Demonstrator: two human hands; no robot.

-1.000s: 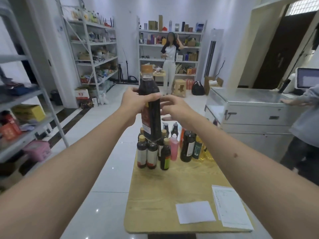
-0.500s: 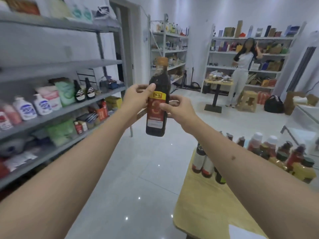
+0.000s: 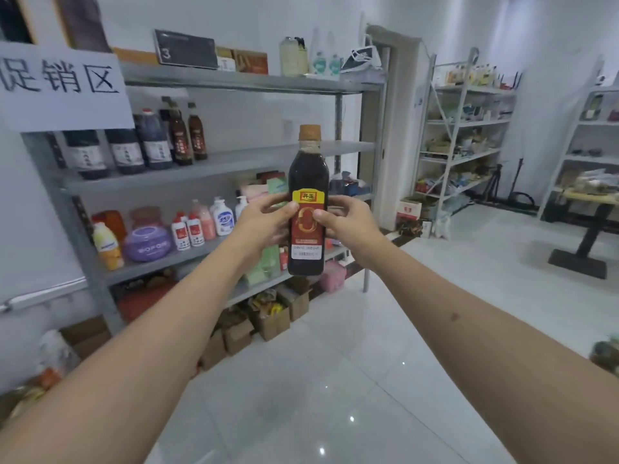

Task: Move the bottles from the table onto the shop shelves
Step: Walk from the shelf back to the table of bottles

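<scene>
Gripping the dark bottle [image 3: 307, 209] upright, your left hand [image 3: 264, 219] and right hand [image 3: 348, 222] pinch its label before the shelf unit [image 3: 214, 162].

Cardboard boxes [image 3: 268, 321] (open) on tiled floor [image 3: 368, 380]

bottle [image 3: 307, 202] upright between hands, shelves [image 3: 214, 162] behind, left.

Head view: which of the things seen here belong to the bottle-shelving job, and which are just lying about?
Belongs to the job:
- dark vinegar bottle, upright, held by left hand and right hand
- grey shelf unit with dark bottles already on it

Just lying about:
- soap dispensers
- purple tub
- cardboard boxes on the floor
- paper sign
</scene>
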